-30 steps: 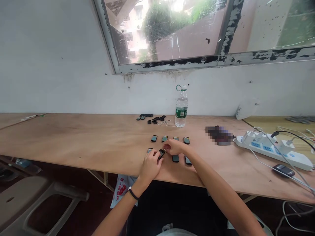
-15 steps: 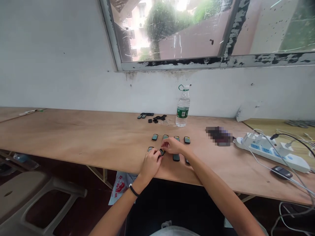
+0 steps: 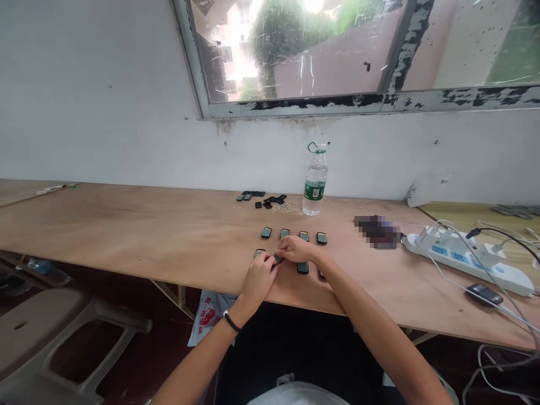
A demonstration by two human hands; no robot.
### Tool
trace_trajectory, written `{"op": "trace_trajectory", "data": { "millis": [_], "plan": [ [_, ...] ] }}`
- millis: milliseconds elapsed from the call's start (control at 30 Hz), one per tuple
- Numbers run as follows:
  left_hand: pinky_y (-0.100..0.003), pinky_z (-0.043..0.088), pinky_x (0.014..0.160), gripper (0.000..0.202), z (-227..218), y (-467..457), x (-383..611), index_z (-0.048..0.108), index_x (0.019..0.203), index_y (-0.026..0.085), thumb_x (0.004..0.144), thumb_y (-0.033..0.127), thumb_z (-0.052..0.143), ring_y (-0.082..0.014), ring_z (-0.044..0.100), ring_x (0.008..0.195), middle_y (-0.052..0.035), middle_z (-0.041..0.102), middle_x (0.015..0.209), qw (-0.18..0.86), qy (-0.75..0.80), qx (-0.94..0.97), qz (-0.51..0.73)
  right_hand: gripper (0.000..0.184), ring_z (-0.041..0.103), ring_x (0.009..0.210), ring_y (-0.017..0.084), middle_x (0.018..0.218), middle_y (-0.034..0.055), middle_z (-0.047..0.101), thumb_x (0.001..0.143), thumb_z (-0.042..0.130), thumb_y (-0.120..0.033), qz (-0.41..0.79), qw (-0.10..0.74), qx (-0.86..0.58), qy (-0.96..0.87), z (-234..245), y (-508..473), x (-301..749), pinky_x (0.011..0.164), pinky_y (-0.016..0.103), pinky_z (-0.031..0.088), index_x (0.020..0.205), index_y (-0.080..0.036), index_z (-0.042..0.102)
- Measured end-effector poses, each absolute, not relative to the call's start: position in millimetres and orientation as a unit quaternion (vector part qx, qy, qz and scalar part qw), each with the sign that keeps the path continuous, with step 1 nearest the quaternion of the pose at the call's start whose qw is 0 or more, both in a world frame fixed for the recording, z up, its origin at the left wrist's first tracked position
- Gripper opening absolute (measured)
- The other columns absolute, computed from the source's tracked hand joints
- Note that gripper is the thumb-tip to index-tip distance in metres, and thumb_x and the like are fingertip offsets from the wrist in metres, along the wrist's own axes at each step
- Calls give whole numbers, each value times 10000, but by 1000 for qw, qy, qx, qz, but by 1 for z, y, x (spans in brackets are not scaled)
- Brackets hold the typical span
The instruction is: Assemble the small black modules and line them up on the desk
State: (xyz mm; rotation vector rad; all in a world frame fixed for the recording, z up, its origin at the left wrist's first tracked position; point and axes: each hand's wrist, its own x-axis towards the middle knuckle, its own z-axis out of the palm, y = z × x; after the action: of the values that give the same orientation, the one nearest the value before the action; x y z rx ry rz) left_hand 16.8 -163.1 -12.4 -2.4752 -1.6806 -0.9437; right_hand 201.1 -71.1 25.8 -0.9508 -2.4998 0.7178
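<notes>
Between my two hands is a small black device with a grey face (image 3: 278, 258), held just above or on the table; the fingers partly hide it. My left hand (image 3: 260, 277) grips its near left side, fingers bent and closed. My right hand (image 3: 294, 249) pinches it from the upper right. Similar black devices lie around my hands: one device (image 3: 266, 232) at the far left, another (image 3: 321, 238) at the far right, and one (image 3: 302, 268) right of my fingers. Part of one device (image 3: 259, 253) shows behind my left hand.
Toward the wall on the wooden table (image 3: 126, 225) lie several black pieces (image 3: 275, 199) and small pale bits (image 3: 283, 207). A water bottle (image 3: 314, 188) stands beside them. To the right are a blurred-out item (image 3: 378, 231), a power strip (image 3: 468, 261) with cables and a black mouse-like object (image 3: 484, 295).
The held device's upper face now looks grey, where yellow showed at its top before. My hands keep nearly the same place; the whole view has shifted slightly.
</notes>
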Motion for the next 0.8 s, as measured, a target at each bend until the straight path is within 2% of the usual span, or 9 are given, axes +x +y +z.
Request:
{"op": "trace_trajectory", "data": {
  "millis": [133,267,400,500,667,800],
  "plan": [
    [-352,567,868,46,-15,-163,15,699,905,207,946,193,682,-209,668,950,-49,668,1027,-13,-528,-785,-325,346,627,793,199,910,86,719,1039,522,-400,262,208,-325,-885,35,-69,219,723,292,488,912,-174,753],
    [-362,570,938,41,-18,-162,15,732,966,215,934,203,709,-221,686,1047,-54,693,1144,-21,-517,-784,-342,327,671,960,234,1106,108,735,1051,458,-273,259,223,-351,-872,37,-65,254,841,336,518,1095,-179,768],
    [-366,578,942,42,-18,-161,14,739,955,215,939,206,701,-220,697,1059,-50,705,1184,-34,-525,-782,-334,348,675,968,204,1145,109,702,1000,463,-143,285,216,-305,-883,23,-65,279,834,314,536,1102,-184,793],
    [-363,582,933,56,-15,-161,13,739,967,221,944,211,689,-218,699,1055,-45,708,1187,-36,-528,-781,-331,371,673,973,190,1173,111,674,987,456,-110,297,218,-277,-887,12,-66,283,824,300,549,1073,-196,807],
    [-391,556,976,88,-9,-174,19,736,990,229,954,196,664,-235,666,1112,-63,679,1200,-5,-500,-796,-343,331,661,964,211,1113,107,694,951,520,-93,235,217,-306,-897,7,-66,284,890,352,545,1096,-199,799],
    [-411,529,972,58,1,-186,43,737,984,237,943,234,696,-238,636,1058,-66,663,1117,-1,-473,-823,-314,257,658,926,215,1085,109,708,962,568,-169,200,220,-308,-904,9,-67,290,852,343,541,1075,-186,799]
  ]
}}
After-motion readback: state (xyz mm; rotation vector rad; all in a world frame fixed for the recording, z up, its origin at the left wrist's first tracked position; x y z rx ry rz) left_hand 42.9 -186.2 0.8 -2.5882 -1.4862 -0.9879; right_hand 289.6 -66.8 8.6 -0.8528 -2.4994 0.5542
